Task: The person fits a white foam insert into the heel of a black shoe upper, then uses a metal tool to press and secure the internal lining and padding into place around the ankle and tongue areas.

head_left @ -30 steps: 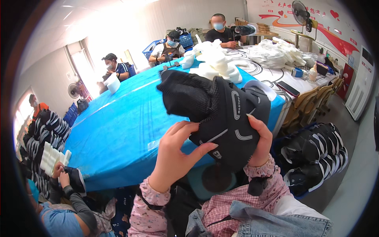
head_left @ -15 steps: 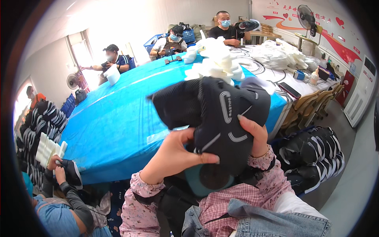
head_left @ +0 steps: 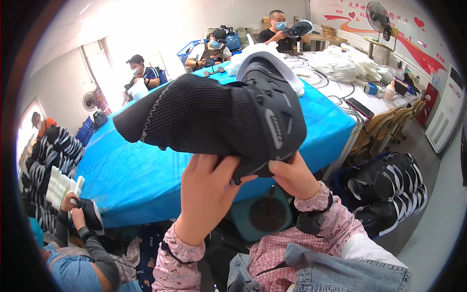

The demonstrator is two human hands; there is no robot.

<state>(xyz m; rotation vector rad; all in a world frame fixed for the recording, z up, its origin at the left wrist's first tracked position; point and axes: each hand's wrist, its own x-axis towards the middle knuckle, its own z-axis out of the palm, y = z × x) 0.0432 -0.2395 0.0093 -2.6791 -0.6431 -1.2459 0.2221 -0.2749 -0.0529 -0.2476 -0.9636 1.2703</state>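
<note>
Over the near edge of the table I hold up a black shoe [head_left: 204, 117] with both hands. Its mesh collar droops out to the left, and a white sole edge [head_left: 295, 80] curves along its far end. Grey raised trim runs down the side that faces me. My left hand [head_left: 202, 194] is closed on the mesh from below, some fingers hidden beneath it. At the shoe's near right end, my right hand [head_left: 294, 177] grips with the thumb on top; its other fingers are mostly out of sight.
Blue sheeting covers the long table [head_left: 146, 180]. A dark green stool [head_left: 243, 224] stands below my hands. Black shoes [head_left: 389, 194] are stacked at right, more [head_left: 53, 151] at left. A neighbour's hands [head_left: 75, 211] hold a shoe. White pieces [head_left: 340, 65] and a phone [head_left: 360, 108] lie at far right.
The shoe has turned and lifted, its collar swinging left and the white sole edge showing more. My left hand has shifted beneath the mesh; my right hand has moved slightly down and left.
</note>
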